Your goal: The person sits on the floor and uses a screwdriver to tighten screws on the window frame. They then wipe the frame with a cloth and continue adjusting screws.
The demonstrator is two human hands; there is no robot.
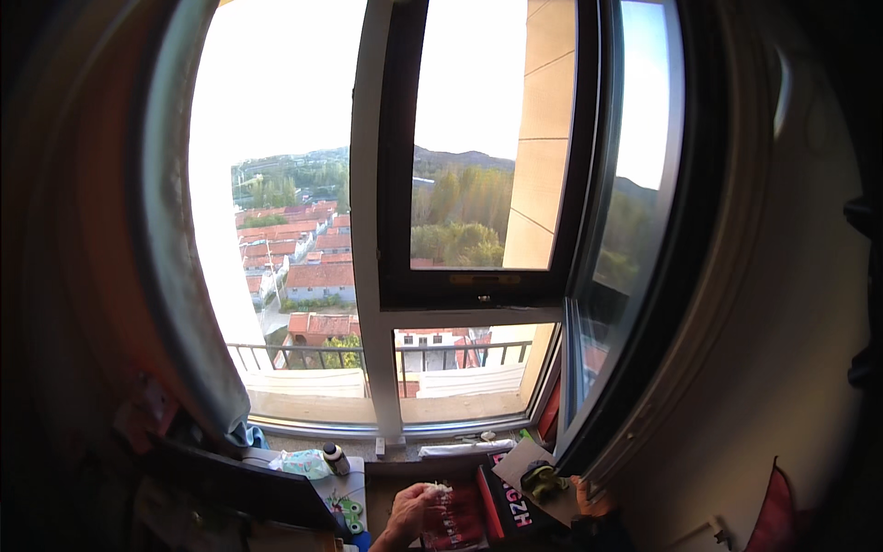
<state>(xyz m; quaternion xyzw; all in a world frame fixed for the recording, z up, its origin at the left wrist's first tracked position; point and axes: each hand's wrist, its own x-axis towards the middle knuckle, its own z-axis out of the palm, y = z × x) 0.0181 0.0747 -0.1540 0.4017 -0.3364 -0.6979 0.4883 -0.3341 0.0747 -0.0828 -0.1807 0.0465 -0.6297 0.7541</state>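
Observation:
My left hand [410,511] reaches in from the lower edge, its fingers closed on a small crumpled white piece, perhaps tissue [443,489]. Below it is a dark red item with white marks [451,524]. My right hand [593,501] is at the lower right, close to the bottom corner of the open window sash [589,432]. It is dim there, and its fingers are partly hidden. Just left of it, a dark greenish object [543,479] rests on a brown cardboard-like sheet [517,462], over a black box with pink and white lettering [506,511].
A tall window [391,386] fills the middle, with rooftops and hills outside. On the left, a white surface holds a dark bottle [336,458], a patterned packet [302,464] and a green item [349,511]. A dark panel [235,478] stands before them. A white roll-like item [464,449] lies along the sill.

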